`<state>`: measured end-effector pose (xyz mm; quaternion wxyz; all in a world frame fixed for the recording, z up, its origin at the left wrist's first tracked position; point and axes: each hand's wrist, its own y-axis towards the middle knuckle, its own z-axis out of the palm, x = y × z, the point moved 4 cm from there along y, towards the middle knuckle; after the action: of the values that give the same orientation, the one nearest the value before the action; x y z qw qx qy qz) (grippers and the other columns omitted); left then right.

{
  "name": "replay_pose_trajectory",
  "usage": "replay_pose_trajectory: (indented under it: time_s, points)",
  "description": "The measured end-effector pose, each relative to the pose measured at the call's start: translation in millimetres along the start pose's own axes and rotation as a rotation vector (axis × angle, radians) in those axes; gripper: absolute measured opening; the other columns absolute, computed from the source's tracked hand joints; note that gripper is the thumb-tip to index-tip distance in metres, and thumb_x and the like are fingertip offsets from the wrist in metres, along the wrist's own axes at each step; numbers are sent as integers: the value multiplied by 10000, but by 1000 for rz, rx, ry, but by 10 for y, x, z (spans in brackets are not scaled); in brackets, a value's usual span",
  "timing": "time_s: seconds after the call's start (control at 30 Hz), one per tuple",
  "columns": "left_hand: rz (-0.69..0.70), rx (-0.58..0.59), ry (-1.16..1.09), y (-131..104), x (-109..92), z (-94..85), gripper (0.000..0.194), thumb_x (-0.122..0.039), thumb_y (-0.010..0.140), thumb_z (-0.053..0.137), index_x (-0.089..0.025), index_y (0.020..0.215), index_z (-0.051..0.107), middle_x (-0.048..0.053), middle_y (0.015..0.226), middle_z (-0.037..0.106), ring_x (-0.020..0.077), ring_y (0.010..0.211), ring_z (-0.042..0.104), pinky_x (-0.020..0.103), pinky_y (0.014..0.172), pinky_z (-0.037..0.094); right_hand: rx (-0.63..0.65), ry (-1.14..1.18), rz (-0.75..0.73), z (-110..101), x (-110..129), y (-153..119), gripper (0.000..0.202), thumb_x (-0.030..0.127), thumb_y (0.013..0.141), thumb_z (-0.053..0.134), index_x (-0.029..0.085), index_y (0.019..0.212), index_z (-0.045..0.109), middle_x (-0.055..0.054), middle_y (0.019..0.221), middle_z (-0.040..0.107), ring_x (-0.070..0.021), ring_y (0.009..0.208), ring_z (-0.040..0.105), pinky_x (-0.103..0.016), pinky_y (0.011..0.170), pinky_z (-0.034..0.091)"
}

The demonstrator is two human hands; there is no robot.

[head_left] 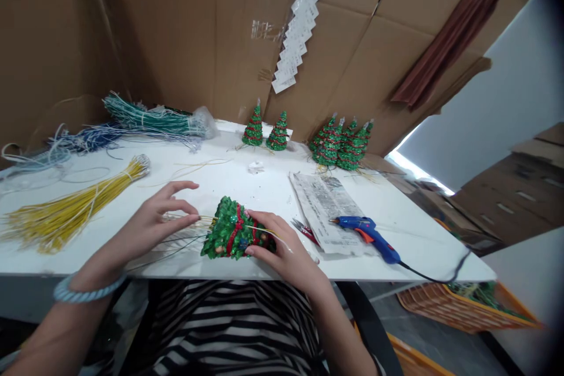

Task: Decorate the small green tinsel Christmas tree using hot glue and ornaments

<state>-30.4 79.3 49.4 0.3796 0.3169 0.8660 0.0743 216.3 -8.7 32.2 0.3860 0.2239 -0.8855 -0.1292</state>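
A small decorated Christmas tree (230, 230) lies on its side at the table's front edge, green with red garland. My right hand (286, 249) is wrapped around its upper part, covering the tip. From the base, thin wires (185, 239) run out to the left across the table. My left hand (165, 217) pinches wires between thumb and fingertip, just left of the base, its other fingers raised. A pale yellow wire also passes over the tree's side towards my right hand.
Behind are several finished-looking trees (326, 147). A bundle of yellow wires (83, 205) lies left, with green wires (150, 116) farther back. Right of me are red-handled snips (307, 232), newspaper (328, 205) and a blue glue gun (370, 235); its cord hangs over the edge above an orange crate (458, 308).
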Motion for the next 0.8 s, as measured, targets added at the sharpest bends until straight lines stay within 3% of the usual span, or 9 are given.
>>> replay_pose_trajectory:
  time_s: [0.2, 0.33, 0.47, 0.53, 0.6, 0.73, 0.8]
  points:
    - [-60, -297, -29, -270, 120, -427, 281, -528, 775, 622, -271, 677, 684, 42, 1046, 637, 214, 995, 609, 207, 792, 512, -14, 46, 49, -30, -61, -62, 531, 331, 861, 662, 260, 1348, 462, -56, 1319, 576, -196, 1214, 517, -356, 1036, 419]
    - [-83, -317, -197, -331, 26, -420, 260, -498, 772, 641, -265, 658, 664, 18, 920, 630, 189, 931, 598, 175, 723, 505, -34, 43, 37, -21, -76, -86, 527, 320, 865, 659, 247, 1350, 465, -65, 1307, 580, -190, 1205, 521, -347, 1031, 420]
    - [-218, -480, -512, -324, -178, -266, 232, -455, 786, 679, -242, 695, 659, -5, 910, 592, 153, 875, 551, 183, 723, 516, -132, 23, 5, -33, -76, -94, 396, 287, 908, 597, 237, 1296, 533, -71, 1247, 612, -181, 1168, 546, -338, 999, 446]
    - [-226, -654, -791, -307, -322, -150, 277, -415, 712, 765, -207, 620, 605, -10, 888, 601, 133, 819, 576, 189, 707, 538, -198, 8, -26, -47, -61, -85, 303, 251, 927, 562, 235, 1228, 594, -69, 1195, 642, -175, 1134, 570, -329, 972, 466]
    - [-231, -712, -1048, -259, -458, 20, 281, -412, 726, 764, -199, 626, 610, 2, 864, 632, 159, 899, 616, 256, 806, 571, -247, -17, -61, -58, -35, -64, 238, 219, 928, 554, 225, 1148, 644, -67, 1127, 674, -172, 1080, 597, -322, 932, 489]
    - [-292, -631, -1450, -150, -579, 388, 432, -575, 579, 821, -223, 721, 616, -4, 875, 658, 236, 1051, 636, 372, 880, 588, -281, -81, -92, -71, 18, 3, 175, 192, 910, 577, 205, 1048, 683, -62, 1028, 707, -178, 990, 627, -326, 858, 522]
    - [-277, -587, -1485, -115, -567, 513, 507, -523, 500, 878, -236, 815, 603, -21, 924, 656, 231, 1072, 635, 364, 898, 577, -284, -101, -97, -80, 36, 32, 158, 188, 902, 588, 203, 1022, 690, -57, 1000, 715, -179, 960, 637, -328, 834, 534]
